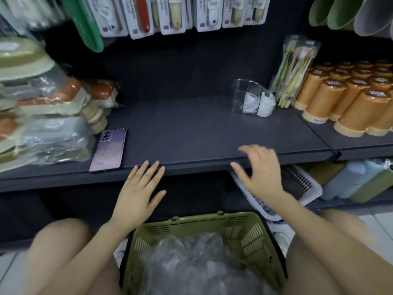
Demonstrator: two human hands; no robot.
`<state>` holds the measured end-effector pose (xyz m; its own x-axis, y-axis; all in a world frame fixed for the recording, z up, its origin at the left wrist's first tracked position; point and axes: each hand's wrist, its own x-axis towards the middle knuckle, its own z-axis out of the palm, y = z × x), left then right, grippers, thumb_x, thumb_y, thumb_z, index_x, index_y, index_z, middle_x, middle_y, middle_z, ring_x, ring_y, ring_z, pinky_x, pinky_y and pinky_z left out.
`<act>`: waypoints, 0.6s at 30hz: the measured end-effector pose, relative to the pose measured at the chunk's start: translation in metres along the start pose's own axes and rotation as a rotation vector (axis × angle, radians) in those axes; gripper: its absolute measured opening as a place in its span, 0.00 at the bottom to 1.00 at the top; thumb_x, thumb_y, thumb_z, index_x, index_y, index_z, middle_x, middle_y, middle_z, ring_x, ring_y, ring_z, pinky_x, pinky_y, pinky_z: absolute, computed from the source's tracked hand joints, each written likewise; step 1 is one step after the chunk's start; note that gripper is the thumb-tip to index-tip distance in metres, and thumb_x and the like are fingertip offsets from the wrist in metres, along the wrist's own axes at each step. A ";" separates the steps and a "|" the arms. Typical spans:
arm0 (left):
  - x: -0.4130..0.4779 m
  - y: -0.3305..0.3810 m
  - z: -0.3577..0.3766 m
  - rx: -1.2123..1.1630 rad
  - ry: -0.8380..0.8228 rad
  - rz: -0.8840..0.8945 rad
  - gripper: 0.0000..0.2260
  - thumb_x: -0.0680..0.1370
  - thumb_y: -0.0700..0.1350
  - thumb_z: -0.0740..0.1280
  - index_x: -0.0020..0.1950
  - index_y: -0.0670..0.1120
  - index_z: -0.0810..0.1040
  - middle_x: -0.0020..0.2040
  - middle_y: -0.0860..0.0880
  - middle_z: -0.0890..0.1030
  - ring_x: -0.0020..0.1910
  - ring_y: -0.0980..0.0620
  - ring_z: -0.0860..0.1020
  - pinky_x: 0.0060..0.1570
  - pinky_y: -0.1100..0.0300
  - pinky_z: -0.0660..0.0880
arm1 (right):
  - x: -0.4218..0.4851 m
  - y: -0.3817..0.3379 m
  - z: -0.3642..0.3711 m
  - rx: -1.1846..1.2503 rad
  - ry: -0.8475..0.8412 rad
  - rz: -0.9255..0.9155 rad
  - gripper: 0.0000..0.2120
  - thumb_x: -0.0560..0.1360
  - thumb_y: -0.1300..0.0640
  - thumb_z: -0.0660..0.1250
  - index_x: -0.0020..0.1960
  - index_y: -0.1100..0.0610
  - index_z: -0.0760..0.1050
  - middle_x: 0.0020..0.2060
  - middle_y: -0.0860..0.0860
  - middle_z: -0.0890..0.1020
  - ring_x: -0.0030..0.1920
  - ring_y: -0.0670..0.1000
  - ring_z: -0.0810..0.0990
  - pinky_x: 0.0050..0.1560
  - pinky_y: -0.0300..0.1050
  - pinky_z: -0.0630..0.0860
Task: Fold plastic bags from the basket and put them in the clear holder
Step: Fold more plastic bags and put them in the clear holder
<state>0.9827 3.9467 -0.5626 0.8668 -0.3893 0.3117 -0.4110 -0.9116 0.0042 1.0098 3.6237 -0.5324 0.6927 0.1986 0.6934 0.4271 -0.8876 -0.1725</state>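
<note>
Below the hands (138,194) (262,173), bags (197,265) in basket (204,219).

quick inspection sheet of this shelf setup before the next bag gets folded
surface: dark shelf, bare across the middle
job's things: green basket on the floor between the knees, full of crumpled plastic bags; clear holder stands at the back right of the shelf with folded white bags in it
clutter: phone lies face down at the shelf's front left
grippers: left hand fingers straight, holds nothing; right hand fingers spread, blurred, holds nothing
cables: nothing seen
surroundings: orange cups on the right, wrapped packs on the left, hanging packs above, white basket on the lower shelf
</note>
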 end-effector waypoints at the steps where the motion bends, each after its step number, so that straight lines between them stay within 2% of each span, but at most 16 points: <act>1: -0.001 0.002 0.003 0.005 0.024 -0.010 0.25 0.81 0.57 0.53 0.73 0.43 0.69 0.72 0.43 0.70 0.72 0.41 0.65 0.73 0.47 0.56 | -0.019 -0.016 0.006 0.066 -0.068 -0.057 0.20 0.77 0.44 0.61 0.55 0.59 0.78 0.46 0.53 0.82 0.45 0.56 0.79 0.46 0.49 0.71; 3: -0.001 0.008 0.007 0.000 0.069 -0.046 0.25 0.81 0.56 0.55 0.73 0.43 0.69 0.72 0.42 0.70 0.72 0.40 0.65 0.73 0.44 0.57 | -0.058 -0.038 0.021 0.107 -0.243 -0.137 0.21 0.76 0.42 0.60 0.55 0.57 0.79 0.43 0.50 0.83 0.43 0.53 0.81 0.43 0.46 0.76; 4: -0.001 0.011 0.009 -0.005 0.088 -0.064 0.25 0.80 0.56 0.56 0.73 0.43 0.69 0.72 0.42 0.70 0.72 0.39 0.66 0.73 0.43 0.57 | -0.073 -0.046 0.030 0.109 -0.381 -0.117 0.23 0.76 0.39 0.59 0.56 0.55 0.79 0.44 0.49 0.83 0.44 0.52 0.82 0.43 0.45 0.78; 6: -0.001 0.014 0.013 -0.031 0.124 -0.087 0.25 0.80 0.56 0.57 0.72 0.43 0.70 0.72 0.42 0.70 0.72 0.39 0.66 0.73 0.43 0.56 | -0.101 -0.052 0.049 0.087 -0.807 0.085 0.27 0.74 0.34 0.59 0.63 0.52 0.75 0.52 0.50 0.83 0.53 0.54 0.81 0.49 0.46 0.77; 8: -0.001 0.014 0.015 -0.069 0.167 -0.090 0.25 0.80 0.56 0.58 0.72 0.44 0.70 0.71 0.43 0.71 0.72 0.40 0.66 0.74 0.44 0.55 | -0.131 -0.047 0.071 0.026 -1.220 0.258 0.31 0.74 0.33 0.62 0.70 0.50 0.69 0.63 0.52 0.78 0.62 0.54 0.77 0.56 0.45 0.74; 10: 0.000 0.010 0.017 -0.099 0.204 -0.074 0.24 0.80 0.56 0.59 0.72 0.44 0.71 0.71 0.44 0.71 0.72 0.41 0.66 0.74 0.46 0.55 | -0.162 -0.044 0.085 0.044 -1.486 0.333 0.32 0.73 0.36 0.66 0.70 0.53 0.68 0.66 0.53 0.75 0.65 0.55 0.74 0.58 0.43 0.71; 12: 0.000 0.007 0.019 -0.112 0.215 -0.058 0.24 0.79 0.55 0.59 0.72 0.44 0.70 0.71 0.44 0.71 0.72 0.41 0.66 0.74 0.46 0.54 | -0.190 -0.044 0.091 0.046 -1.610 0.376 0.28 0.74 0.40 0.68 0.67 0.55 0.70 0.65 0.54 0.74 0.64 0.56 0.74 0.54 0.43 0.70; 14: 0.000 0.005 0.021 -0.116 0.211 -0.049 0.25 0.79 0.55 0.60 0.72 0.44 0.70 0.71 0.44 0.71 0.72 0.41 0.66 0.73 0.47 0.53 | -0.210 -0.044 0.091 0.050 -1.662 0.495 0.28 0.75 0.44 0.69 0.69 0.54 0.67 0.66 0.52 0.73 0.64 0.54 0.74 0.58 0.45 0.71; 16: 0.001 0.004 0.022 -0.119 0.195 -0.045 0.26 0.77 0.55 0.60 0.73 0.45 0.69 0.72 0.44 0.70 0.73 0.40 0.64 0.74 0.47 0.51 | -0.222 -0.045 0.092 0.065 -1.607 0.575 0.30 0.75 0.45 0.68 0.73 0.53 0.64 0.69 0.52 0.72 0.66 0.54 0.73 0.63 0.49 0.72; 18: 0.001 0.002 0.022 -0.117 0.172 -0.036 0.29 0.75 0.55 0.62 0.74 0.45 0.67 0.73 0.44 0.69 0.74 0.41 0.62 0.74 0.48 0.49 | -0.227 -0.047 0.094 0.085 -1.528 0.601 0.31 0.77 0.44 0.66 0.75 0.54 0.62 0.71 0.53 0.70 0.68 0.55 0.71 0.64 0.47 0.71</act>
<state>0.9889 3.9417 -0.5836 0.8246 -0.3198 0.4667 -0.4197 -0.8989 0.1255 0.8872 3.6594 -0.7478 0.6359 0.1019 -0.7651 -0.1051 -0.9706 -0.2165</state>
